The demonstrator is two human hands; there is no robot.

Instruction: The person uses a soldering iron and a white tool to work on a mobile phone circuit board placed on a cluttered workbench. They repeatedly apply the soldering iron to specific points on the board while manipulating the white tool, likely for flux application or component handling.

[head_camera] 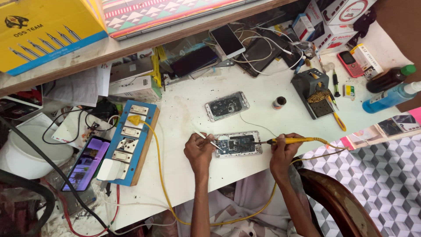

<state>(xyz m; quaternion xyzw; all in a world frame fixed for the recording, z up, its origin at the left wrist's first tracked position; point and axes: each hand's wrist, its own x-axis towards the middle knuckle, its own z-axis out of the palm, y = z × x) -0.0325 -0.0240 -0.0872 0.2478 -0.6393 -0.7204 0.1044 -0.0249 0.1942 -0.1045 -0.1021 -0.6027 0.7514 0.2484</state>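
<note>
At twelve o'clock a white smartphone (226, 40) lies among tangled cables, with a dark phone (193, 61) just beside it. A second opened phone body (227, 105) rests near the centre of the white table (184, 131). At nine o'clock a blue switch-and-socket board (130, 141) sits beside a lit phone (85, 163). At two o'clock stand a soldering-iron stand (315, 92), a small red keypad phone (350, 63), a brown bottle (388, 78) and a blue bottle (388, 98). A yellow cardboard box (44, 30) sits at ten o'clock.
</note>
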